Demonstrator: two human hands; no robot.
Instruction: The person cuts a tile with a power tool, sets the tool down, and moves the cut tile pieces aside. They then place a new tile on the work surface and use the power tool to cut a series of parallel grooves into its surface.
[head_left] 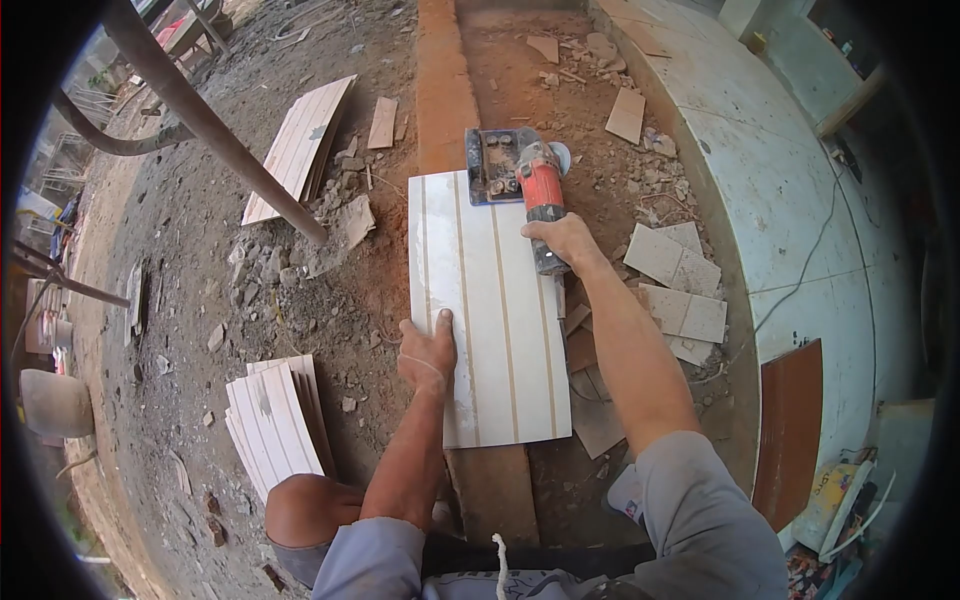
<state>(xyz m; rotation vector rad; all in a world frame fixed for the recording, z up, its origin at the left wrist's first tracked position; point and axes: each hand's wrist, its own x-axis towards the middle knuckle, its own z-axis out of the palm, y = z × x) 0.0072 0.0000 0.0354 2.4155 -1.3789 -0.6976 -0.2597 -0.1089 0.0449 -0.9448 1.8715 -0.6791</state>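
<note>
A white tile with tan stripes lies lengthwise over a narrow ledge in front of me. My left hand rests on its left edge, thumb on the face and the fingers at the side, partly hidden. A red and black power grinder is in my right hand, which is wrapped round its dark rear body. The grinder is fixed to a blue-edged metal base plate at the tile's far end. A pale disc shows at the tool's right side.
Striped tiles are stacked at the far left and near left. Broken tile pieces lie on the right. A metal pole slants across the upper left. A brown board and pale slabs are at the right.
</note>
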